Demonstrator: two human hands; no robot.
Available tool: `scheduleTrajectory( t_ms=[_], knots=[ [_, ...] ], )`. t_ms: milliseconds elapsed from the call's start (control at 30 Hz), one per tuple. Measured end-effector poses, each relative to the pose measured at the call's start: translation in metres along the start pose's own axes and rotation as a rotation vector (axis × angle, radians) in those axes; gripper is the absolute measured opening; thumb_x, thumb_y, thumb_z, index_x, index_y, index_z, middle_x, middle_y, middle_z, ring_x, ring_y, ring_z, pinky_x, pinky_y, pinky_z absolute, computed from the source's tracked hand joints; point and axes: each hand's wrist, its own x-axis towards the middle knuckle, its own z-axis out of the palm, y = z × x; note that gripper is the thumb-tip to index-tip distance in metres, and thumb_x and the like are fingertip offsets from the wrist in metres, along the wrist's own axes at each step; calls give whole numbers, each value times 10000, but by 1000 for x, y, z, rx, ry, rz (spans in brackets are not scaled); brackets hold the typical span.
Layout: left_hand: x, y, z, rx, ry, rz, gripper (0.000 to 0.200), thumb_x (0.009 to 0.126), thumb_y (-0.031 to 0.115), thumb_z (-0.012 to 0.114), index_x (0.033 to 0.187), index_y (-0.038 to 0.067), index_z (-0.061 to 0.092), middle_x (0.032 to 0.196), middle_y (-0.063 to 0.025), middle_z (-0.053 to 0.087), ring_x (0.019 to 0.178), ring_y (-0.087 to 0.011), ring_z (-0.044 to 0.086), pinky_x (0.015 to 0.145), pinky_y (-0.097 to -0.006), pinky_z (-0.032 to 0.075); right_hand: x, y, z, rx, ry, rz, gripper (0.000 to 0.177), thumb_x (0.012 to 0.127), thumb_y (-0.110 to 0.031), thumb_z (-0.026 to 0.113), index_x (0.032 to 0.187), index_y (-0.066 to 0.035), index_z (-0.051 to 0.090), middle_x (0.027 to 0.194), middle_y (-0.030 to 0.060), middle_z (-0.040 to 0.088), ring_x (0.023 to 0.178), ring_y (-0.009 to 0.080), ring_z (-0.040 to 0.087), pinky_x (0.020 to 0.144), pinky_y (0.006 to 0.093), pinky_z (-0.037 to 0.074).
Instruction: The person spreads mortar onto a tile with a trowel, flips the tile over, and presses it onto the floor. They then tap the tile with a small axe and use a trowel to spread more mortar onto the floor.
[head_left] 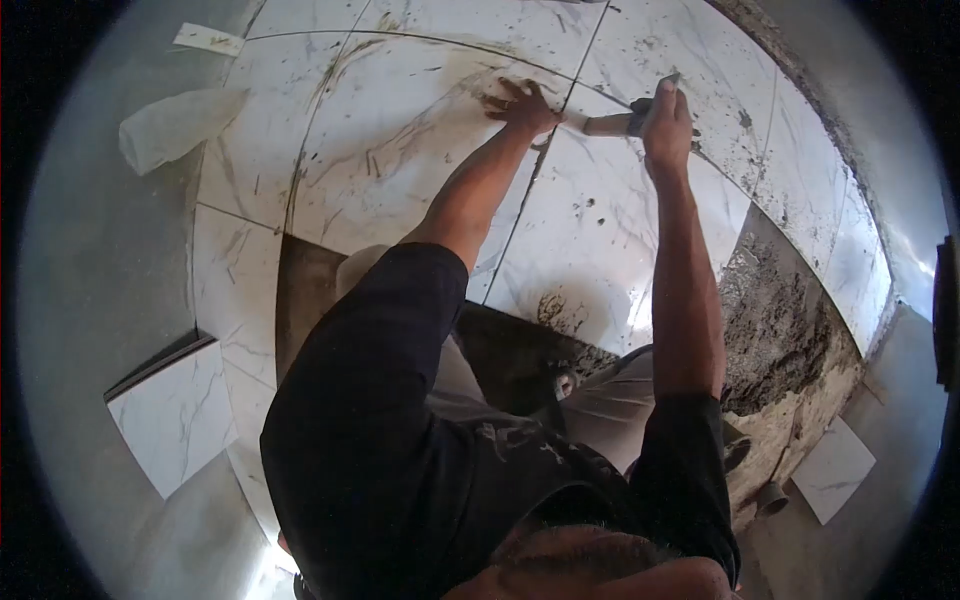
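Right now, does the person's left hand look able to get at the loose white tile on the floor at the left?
Probably yes, with a lean to that side. The left hand rests spread on a laid tile, apparently holding nothing, and nothing tall seems to stand between it and the loose tile.

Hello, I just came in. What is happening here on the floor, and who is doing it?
A person in a dark T-shirt is bent over white, marble-patterned floor tiles. Their left hand is spread on the tiles by a joint, and their right hand grips a tool nearby; its exact kind is hard to tell. Dirt marks the tiles. At right, a rough grey patch lies uncovered, and loose tiles rest at left.
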Motion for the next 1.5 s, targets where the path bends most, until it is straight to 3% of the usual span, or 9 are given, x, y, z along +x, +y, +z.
scheduleTrajectory(
  t_ms=[133, 233, 433, 500, 667, 933, 1000, 1200, 1500],
  knots=[
    [-10, -33, -15, 22, -90, 186, 1037, 651, 654, 604, 1394, 76, 170, 1436, -272, 11, 1260, -568, 27, 988, -651, 137, -2, -6, 5, -104, 24, -32, 503, 910, -440, 393, 966, 47, 508, 752, 155, 606, 693, 225, 589, 643, 341, 454],
    [-15, -85, -31, -15, -290, 557, 962, 692, 638, 572, 1322, -39, 307, 1336, -236, 365, 1261, -314, 341, 1038, -358, 277, -6, 5, 3, -105, 45, -66, 500, 906, -431, 402, 967, 55, 505, 767, 174, 614, 702, 218, 592, 643, 341, 456],
    [-53, -198, -140, 261, -188, 478, 616, 770, 446, 574, 1197, 13, 475, 1146, -219, 544, 1044, -356, 536, 899, -405, 421, -43, 7, -14, -234, 5, -115, 480, 924, -411, 369, 962, 52, 491, 839, 149, 567, 738, 207, 518, 693, 336, 425],
    [-41, -269, -130, 65, -29, 416, 575, 789, 417, 564, 1225, 56, 460, 1159, -225, 531, 1063, -358, 520, 905, -410, 414, -86, -13, -10, 54, -10, -7, 498, 920, -423, 387, 1003, 58, 489, 865, 134, 548, 780, 201, 509, 709, 346, 417],
    [-74, -357, -93, 23, 225, 337, 567, 794, 315, 575, 1267, 50, 409, 1212, -245, 461, 1165, -361, 420, 954, -427, 369, -211, -82, -16, -72, -128, 130, 501, 935, -425, 346, 1141, 15, 468, 920, 116, 535, 789, 168, 494, 729, 300, 415],
    [-64, -347, -62, -84, 316, 467, 528, 792, 244, 555, 1250, 28, 403, 1198, -260, 458, 1116, -388, 448, 944, -453, 375, -242, -68, -9, 16, -201, 160, 468, 936, -374, 383, 1175, 24, 437, 839, 93, 530, 766, 161, 508, 681, 305, 425],
    [-77, -320, -80, 1, 203, 170, 472, 792, 257, 565, 1186, 26, 444, 1123, -237, 500, 1049, -379, 498, 883, -454, 426, -241, -40, -4, 18, -172, 73, 472, 928, -382, 396, 1176, 17, 435, 831, 93, 533, 745, 155, 500, 661, 299, 418],
    [-70, -320, -62, 119, 355, 27, 380, 778, 299, 587, 1042, 38, 504, 999, -174, 547, 935, -330, 565, 755, -438, 497, -266, -58, -10, 42, -126, 128, 472, 927, -404, 393, 1154, 8, 438, 812, 76, 537, 720, 145, 486, 658, 285, 403],
    [-71, -311, -68, 138, 377, 152, 281, 780, 230, 552, 998, 56, 527, 941, -172, 584, 874, -346, 591, 716, -448, 501, -292, -40, -17, -33, -152, 267, 517, 921, -427, 396, 1193, 12, 418, 817, 59, 534, 733, 128, 469, 660, 275, 394]
  ],
)
